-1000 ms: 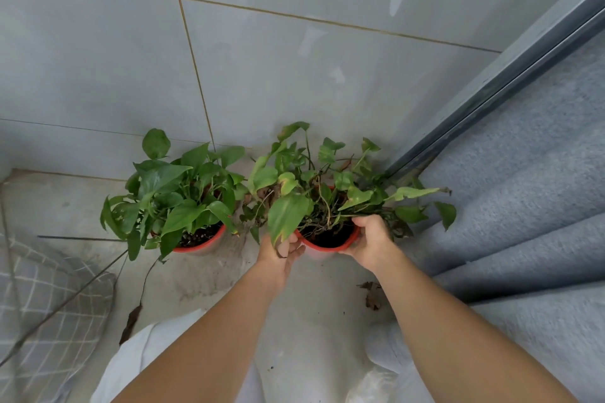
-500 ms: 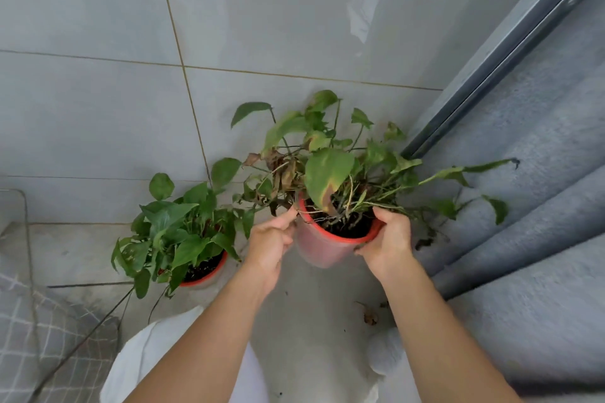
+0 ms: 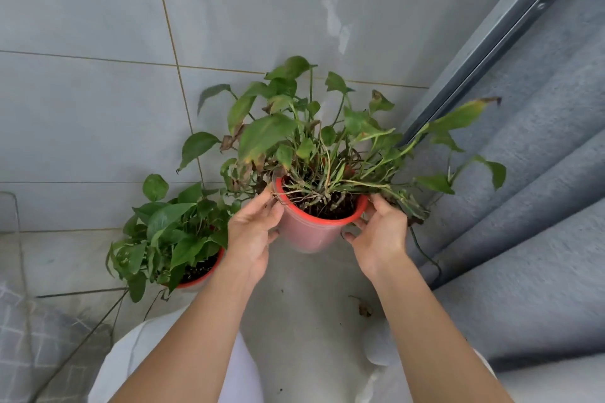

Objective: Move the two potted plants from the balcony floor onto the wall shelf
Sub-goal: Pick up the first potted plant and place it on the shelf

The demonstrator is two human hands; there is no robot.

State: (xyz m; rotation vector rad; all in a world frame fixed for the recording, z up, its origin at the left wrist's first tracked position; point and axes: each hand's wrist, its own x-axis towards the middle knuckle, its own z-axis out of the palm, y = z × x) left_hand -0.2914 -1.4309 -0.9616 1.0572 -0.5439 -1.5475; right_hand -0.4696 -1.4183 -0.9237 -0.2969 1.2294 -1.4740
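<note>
A straggly green plant in a pink pot with a red rim (image 3: pixel 309 234) hangs in the air above the balcony floor. My left hand (image 3: pixel 252 235) grips its left side and my right hand (image 3: pixel 379 235) grips its right side. A long stem trails from the pot down to the right. The second potted plant (image 3: pixel 170 239), bushy with a red-rimmed pot, stands on the floor to the lower left, by the tiled wall. No wall shelf is in view.
A grey tiled wall (image 3: pixel 98 108) fills the back. A grey curtain (image 3: pixel 523 206) and a metal door track (image 3: pixel 491 36) run down the right. A checked cloth (image 3: pixel 29 337) lies at the lower left. Dry leaf bits (image 3: pixel 363 309) lie on the floor.
Both hands have lifted the right-hand pot off the floor and raised it. The other plant has stayed on the floor.
</note>
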